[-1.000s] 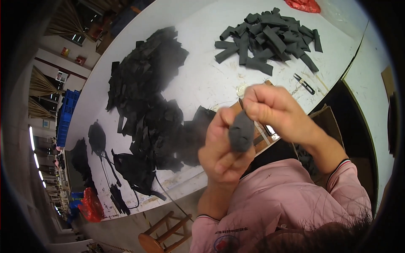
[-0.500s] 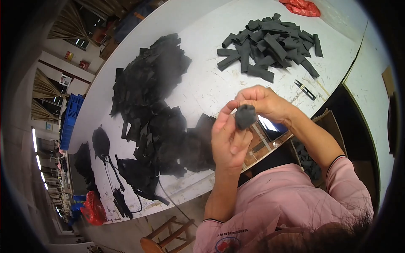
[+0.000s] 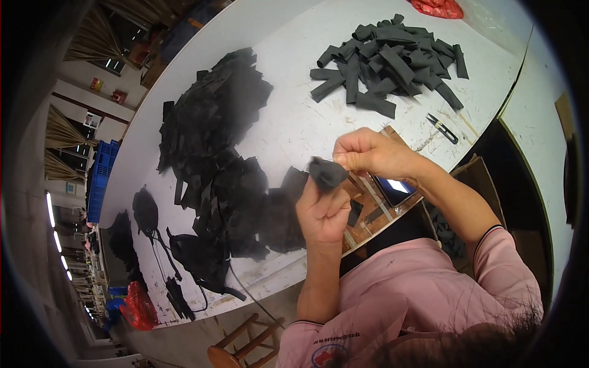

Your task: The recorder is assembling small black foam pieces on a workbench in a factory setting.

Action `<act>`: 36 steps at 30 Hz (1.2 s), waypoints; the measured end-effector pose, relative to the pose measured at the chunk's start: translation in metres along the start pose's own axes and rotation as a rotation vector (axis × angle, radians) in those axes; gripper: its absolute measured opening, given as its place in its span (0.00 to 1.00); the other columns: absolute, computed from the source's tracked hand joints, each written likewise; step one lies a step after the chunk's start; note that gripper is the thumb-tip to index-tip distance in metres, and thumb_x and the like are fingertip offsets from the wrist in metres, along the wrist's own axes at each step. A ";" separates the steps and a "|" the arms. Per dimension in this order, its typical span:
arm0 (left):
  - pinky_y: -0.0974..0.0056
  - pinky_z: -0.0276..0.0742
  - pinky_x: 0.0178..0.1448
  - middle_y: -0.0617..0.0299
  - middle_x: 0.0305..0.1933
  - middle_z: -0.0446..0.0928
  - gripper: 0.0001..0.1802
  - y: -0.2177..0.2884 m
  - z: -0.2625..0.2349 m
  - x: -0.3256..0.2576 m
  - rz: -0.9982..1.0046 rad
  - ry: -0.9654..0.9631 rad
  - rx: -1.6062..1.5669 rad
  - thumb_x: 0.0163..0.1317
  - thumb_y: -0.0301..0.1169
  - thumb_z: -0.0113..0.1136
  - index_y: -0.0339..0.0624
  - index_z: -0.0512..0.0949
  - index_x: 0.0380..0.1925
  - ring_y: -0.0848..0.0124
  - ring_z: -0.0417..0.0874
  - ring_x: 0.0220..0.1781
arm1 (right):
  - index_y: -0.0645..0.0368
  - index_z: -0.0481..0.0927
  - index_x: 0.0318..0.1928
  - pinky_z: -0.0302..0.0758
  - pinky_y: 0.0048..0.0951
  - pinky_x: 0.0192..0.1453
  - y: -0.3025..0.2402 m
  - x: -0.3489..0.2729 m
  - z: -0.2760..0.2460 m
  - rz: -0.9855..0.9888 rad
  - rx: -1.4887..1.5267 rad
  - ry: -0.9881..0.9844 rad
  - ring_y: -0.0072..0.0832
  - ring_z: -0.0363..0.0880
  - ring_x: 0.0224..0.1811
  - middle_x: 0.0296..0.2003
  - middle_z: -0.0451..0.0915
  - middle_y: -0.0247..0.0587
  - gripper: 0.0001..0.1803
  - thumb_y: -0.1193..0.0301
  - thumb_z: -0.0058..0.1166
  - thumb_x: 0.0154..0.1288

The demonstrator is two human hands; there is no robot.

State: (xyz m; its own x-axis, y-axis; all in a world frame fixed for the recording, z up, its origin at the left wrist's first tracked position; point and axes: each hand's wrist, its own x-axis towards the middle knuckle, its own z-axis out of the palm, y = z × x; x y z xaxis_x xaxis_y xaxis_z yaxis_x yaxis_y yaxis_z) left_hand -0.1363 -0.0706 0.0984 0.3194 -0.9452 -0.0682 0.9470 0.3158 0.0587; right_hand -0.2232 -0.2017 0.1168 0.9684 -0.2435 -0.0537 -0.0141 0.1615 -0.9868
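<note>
My left hand (image 3: 322, 211) is raised over the near table edge, fingers closed around a small black fabric piece (image 3: 327, 172) that sticks up from its fist. My right hand (image 3: 368, 153) pinches the top of the same piece from the right. Both hands hang above a brown board (image 3: 368, 199) at the table's front edge. My pink sleeves come in from the lower right.
A large heap of black fabric pieces (image 3: 215, 147) covers the white table (image 3: 288, 110) to my left. A pile of dark grey strips (image 3: 392, 58) lies at the far side. Small black snips (image 3: 443, 127) lie to the right. A phone (image 3: 396, 186) rests on the board. A wooden stool (image 3: 236, 343) stands below.
Both hands have lifted and shifted slightly away from my body with the black piece. The piece now sits higher in my left fist, and my right hand pinches its top.
</note>
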 end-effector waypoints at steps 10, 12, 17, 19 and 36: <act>0.72 0.65 0.47 0.59 0.39 0.72 0.09 -0.004 0.014 -0.002 0.532 -0.149 1.665 0.56 0.20 0.50 0.31 0.71 0.38 0.74 0.71 0.40 | 0.60 0.73 0.29 0.63 0.18 0.26 0.037 -0.023 -0.008 -0.052 0.001 0.160 0.16 0.64 0.23 0.21 0.69 0.29 0.12 0.64 0.48 0.59; 0.72 0.66 0.46 0.59 0.39 0.73 0.07 -0.007 0.015 -0.004 0.613 -0.121 1.596 0.56 0.19 0.49 0.31 0.72 0.36 0.74 0.71 0.40 | 0.62 0.72 0.29 0.66 0.23 0.27 0.022 -0.026 -0.002 -0.469 -0.403 0.396 0.23 0.68 0.25 0.22 0.70 0.36 0.14 0.62 0.51 0.54; 0.70 0.69 0.45 0.57 0.34 0.74 0.02 -0.022 0.022 -0.011 0.817 -0.008 0.996 0.56 0.20 0.48 0.32 0.70 0.30 0.74 0.74 0.36 | 0.63 0.71 0.24 0.68 0.30 0.28 -0.016 -0.029 0.005 -0.667 -1.277 0.277 0.32 0.71 0.28 0.22 0.70 0.41 0.16 0.61 0.54 0.49; 0.70 0.69 0.46 0.57 0.33 0.74 0.03 -0.022 0.014 -0.013 0.804 0.027 0.981 0.57 0.20 0.48 0.32 0.69 0.31 0.74 0.74 0.36 | 0.62 0.70 0.20 0.69 0.31 0.27 -0.014 -0.028 0.007 -0.583 -1.391 0.168 0.35 0.73 0.27 0.20 0.71 0.41 0.15 0.61 0.54 0.48; 0.71 0.69 0.41 0.57 0.33 0.74 0.07 -0.021 0.016 0.014 0.323 -0.060 1.654 0.51 0.22 0.54 0.31 0.73 0.32 0.73 0.73 0.34 | 0.61 0.71 0.23 0.67 0.34 0.25 0.066 -0.025 0.000 -0.602 -0.901 0.315 0.39 0.70 0.22 0.17 0.69 0.44 0.10 0.68 0.53 0.51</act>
State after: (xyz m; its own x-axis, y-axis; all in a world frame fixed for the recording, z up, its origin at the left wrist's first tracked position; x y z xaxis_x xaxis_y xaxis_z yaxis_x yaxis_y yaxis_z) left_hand -0.1524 -0.0915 0.1119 0.4411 -0.8778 0.1870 -0.2138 0.0996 0.9718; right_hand -0.2479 -0.1849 0.0533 0.7738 -0.2997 0.5580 0.1364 -0.7815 -0.6089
